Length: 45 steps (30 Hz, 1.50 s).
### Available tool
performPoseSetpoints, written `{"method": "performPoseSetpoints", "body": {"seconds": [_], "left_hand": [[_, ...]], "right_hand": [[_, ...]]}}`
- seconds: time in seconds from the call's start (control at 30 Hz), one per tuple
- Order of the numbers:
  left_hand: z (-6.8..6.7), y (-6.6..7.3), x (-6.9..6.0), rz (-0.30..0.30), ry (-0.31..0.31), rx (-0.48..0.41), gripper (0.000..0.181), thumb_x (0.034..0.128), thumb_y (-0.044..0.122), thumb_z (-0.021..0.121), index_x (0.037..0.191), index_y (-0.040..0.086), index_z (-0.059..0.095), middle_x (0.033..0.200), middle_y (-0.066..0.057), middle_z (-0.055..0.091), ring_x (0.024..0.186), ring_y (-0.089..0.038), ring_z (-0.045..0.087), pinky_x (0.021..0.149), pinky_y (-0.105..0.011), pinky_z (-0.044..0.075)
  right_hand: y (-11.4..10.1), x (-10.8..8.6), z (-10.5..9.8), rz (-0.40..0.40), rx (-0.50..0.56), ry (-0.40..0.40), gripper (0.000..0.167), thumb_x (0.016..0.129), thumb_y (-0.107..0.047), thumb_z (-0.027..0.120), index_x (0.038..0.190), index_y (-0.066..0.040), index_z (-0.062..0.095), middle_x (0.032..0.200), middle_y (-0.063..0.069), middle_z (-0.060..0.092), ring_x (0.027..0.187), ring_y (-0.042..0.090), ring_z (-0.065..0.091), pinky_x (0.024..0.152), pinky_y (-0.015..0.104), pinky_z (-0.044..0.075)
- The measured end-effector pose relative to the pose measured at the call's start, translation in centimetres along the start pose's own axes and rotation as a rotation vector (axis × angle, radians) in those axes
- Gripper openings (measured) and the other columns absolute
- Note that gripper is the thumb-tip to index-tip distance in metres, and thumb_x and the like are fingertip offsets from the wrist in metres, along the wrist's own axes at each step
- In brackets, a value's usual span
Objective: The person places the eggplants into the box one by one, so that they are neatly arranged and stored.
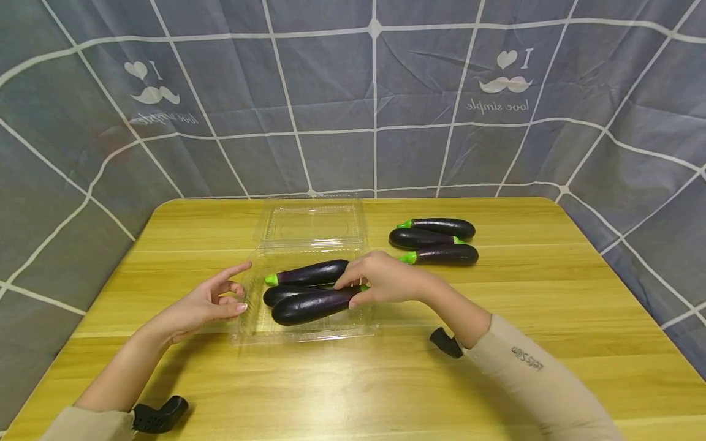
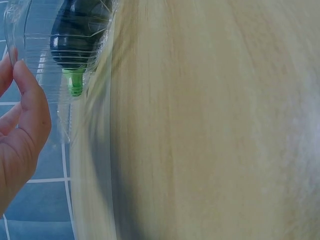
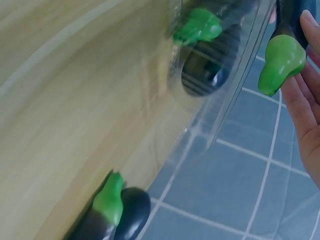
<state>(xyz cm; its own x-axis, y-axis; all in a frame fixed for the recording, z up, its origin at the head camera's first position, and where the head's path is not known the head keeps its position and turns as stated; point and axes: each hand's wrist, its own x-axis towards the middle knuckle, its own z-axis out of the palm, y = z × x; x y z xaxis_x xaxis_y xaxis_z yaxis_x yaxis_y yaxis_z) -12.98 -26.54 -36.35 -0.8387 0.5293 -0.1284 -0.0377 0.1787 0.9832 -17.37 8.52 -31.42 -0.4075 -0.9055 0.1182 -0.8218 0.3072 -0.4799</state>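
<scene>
My right hand (image 1: 386,278) grips a dark purple eggplant (image 1: 311,306) near its green stem end, thumb on the near side and fingers over the far side. In the right wrist view, the held eggplant's green cap (image 3: 284,62) shows beside the rim of the clear plastic clamshell container (image 1: 309,337). Two other eggplants lie in the container's base; the far one (image 1: 314,272) has its green stem pointing left, and the middle one (image 1: 281,296) is partly covered. At the container's left edge is my left hand (image 1: 206,303), thumb and index finger extended and apart, fingertips at the wall.
The container's lid (image 1: 314,222) lies opened back toward the far table edge. To the right, three more eggplants lie side by side on the wooden table (image 1: 331,392): a far one (image 1: 444,227), a middle one (image 1: 421,237) and a near one (image 1: 448,254). A grey checked curtain (image 1: 336,79) hangs behind.
</scene>
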Motion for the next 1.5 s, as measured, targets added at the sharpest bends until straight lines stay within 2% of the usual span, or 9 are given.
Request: {"method": "performPoseSetpoints", "body": {"seconds": [0.4, 0.63, 1.33, 1.5], "left_hand": [[0.0, -0.1, 0.0, 0.004, 0.004, -0.017, 0.077, 0.0886, -0.001, 0.059, 0.148, 0.004, 0.011, 0.098, -0.008, 0.04, 0.076, -0.008, 0.051, 0.07, -0.025, 0.051], [0.0, -0.2, 0.0, 0.008, 0.007, -0.015, 0.076, 0.0886, -0.001, 0.059, 0.148, 0.004, 0.012, 0.098, -0.008, 0.04, 0.076, -0.008, 0.052, 0.07, -0.024, 0.051], [-0.2, -0.4, 0.0, -0.013, 0.02, -0.004, 0.079, 0.0882, 0.0, 0.06, 0.148, 0.001, 0.008, 0.098, -0.008, 0.04, 0.076, -0.007, 0.05, 0.071, -0.025, 0.051], [-0.1, -0.4, 0.0, 0.004, 0.005, -0.012, 0.078, 0.0887, 0.0, 0.059, 0.148, 0.001, 0.008, 0.099, -0.009, 0.04, 0.076, -0.007, 0.051, 0.071, -0.025, 0.051]], "right_hand": [[-0.6, 1.7, 1.1, -0.031, -0.008, -0.034, 0.032, 0.079, -0.016, 0.075, 0.108, -0.003, 0.069, 0.104, 0.006, 0.068, 0.085, 0.01, 0.06, 0.07, 0.016, 0.045], [-0.5, 2.1, 1.8, -0.008, 0.014, -0.046, 0.033, 0.079, -0.014, 0.075, 0.109, -0.003, 0.068, 0.106, 0.006, 0.067, 0.086, 0.011, 0.06, 0.071, 0.017, 0.046], [-0.1, 2.7, 3.6, 0.049, -0.015, -0.073, 0.033, 0.08, -0.017, 0.074, 0.109, -0.004, 0.068, 0.107, 0.005, 0.067, 0.09, 0.014, 0.061, 0.076, 0.017, 0.046], [-0.2, 2.6, 3.9, 0.059, -0.009, -0.076, 0.033, 0.08, -0.017, 0.074, 0.11, -0.004, 0.068, 0.107, 0.005, 0.067, 0.09, 0.014, 0.061, 0.076, 0.017, 0.046]]}}
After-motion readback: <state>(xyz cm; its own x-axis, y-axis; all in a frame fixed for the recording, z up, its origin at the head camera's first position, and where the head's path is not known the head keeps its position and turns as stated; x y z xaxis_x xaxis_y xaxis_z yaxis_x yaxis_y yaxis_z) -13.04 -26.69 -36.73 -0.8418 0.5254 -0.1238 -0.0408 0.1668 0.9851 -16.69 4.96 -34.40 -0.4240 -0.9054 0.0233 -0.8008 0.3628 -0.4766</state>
